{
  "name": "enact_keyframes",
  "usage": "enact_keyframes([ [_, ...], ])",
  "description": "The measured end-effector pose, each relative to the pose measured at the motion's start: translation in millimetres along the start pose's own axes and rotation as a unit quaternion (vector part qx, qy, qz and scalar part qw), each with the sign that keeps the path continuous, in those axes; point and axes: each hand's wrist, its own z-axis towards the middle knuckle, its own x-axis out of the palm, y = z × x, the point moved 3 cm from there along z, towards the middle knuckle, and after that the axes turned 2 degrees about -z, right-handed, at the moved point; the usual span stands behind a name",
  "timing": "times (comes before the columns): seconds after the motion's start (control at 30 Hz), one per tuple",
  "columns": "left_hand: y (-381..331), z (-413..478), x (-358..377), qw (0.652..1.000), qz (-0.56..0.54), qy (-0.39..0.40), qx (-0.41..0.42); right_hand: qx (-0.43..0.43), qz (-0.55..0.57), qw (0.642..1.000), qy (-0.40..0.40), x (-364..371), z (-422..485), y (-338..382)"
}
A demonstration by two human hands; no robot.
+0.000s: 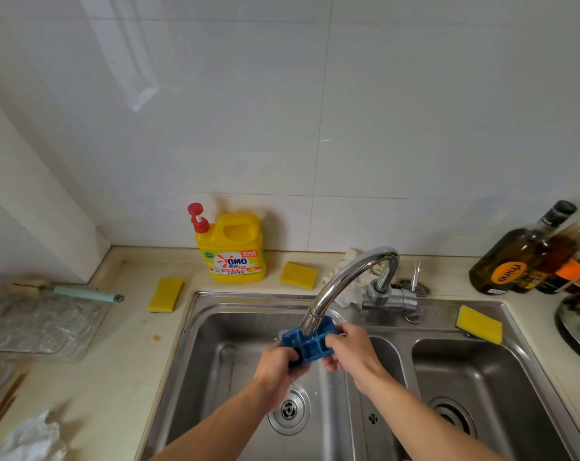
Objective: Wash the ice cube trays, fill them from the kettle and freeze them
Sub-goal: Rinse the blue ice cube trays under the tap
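Tray (310, 344) sits under the tap spout (310, 322), over the left sink basin (215, 344); my left hand (277, 362) and right hand (348, 349) grip its two ends. I judge it light, flexible, slippery when wet, so I'd hold its rims.

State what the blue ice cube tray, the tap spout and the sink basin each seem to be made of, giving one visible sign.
Blue ice cube tray: probably plastic or silicone; even opaque blue, moulded cells.
Tap spout: polished, likely chromed metal; mirror-bright highlights.
Sink basin: likely stainless steel; brushed grey sheen.
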Motion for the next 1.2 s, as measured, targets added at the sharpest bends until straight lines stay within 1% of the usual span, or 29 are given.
enact_keyframes([
  [0.07, 2, 0, 3, 1.0, 0.018, 0.01, -0.005, -0.013, -0.008, 1.0, 0.009, 3, -3, 2],
  [0.17, -5, 1, 5, 0.997, 0.068, 0.021, 0.027, -0.018, -0.014, 0.999, 0.024, -1, -2, 2],
  [0.23, -11, 1, 3, 0.995, 0.093, 0.016, 0.038, 0.007, 0.02, 0.998, 0.055, -6, -1, -1],
  [0.3, -15, 2, 0, 0.993, 0.11, 0.028, 0.03, 0.039, 0.054, 0.995, 0.072, -10, -2, -3],
  [0.4, -15, -3, 0, 0.992, 0.094, 0.078, -0.023, 0.062, 0.056, 0.996, 0.034, -14, -1, -3],
  [0.47, -15, -4, 0, 0.991, 0.068, 0.087, -0.075, 0.054, 0.044, 0.997, 0.023, -12, -1, -2],
  [0.6, -11, 2, -7, 0.979, 0.012, 0.132, -0.156, 0.013, 0.019, 0.997, 0.07, 0, -6, 4],
  [0.7, -11, 4, -8, 0.967, 0.039, 0.168, -0.185, -0.001, 0.013, 0.996, 0.084, 2, -5, 4],
  [0.77, -10, 7, -6, 0.962, 0.055, 0.178, -0.202, -0.005, 0.019, 0.996, 0.088, -3, -4, 1],
  [0.83, -9, 10, -1, 0.962, 0.059, 0.172, -0.204, -0.016, -0.015, 0.998, 0.056, -15, -1, -3],
  [0.87, -8, 12, 2, 0.965, 0.062, 0.162, -0.197, -0.027, -0.033, 0.999, 0.02, -25, 2, -5],
  [0.93, -5, 16, 6, 0.973, 0.064, 0.131, -0.177, -0.053, -0.032, 0.995, -0.075, -53, 11, -6],
  [1.0, -2, 20, 8, 0.979, 0.061, 0.105, -0.162, -0.073, -0.023, 0.984, -0.163, -85, 22, -2],
  [1.03, -1, 21, 9, 0.981, 0.059, 0.099, -0.156, -0.079, -0.026, 0.978, -0.193, -100, 29, 1],
  [1.13, 0, 22, 11, 0.984, 0.053, 0.093, -0.142, -0.089, -0.052, 0.963, -0.248, -138, 47, 12],
  [1.2, 1, 20, 13, 0.985, 0.05, 0.088, -0.137, -0.087, -0.063, 0.96, -0.258, -156, 61, 18],
])
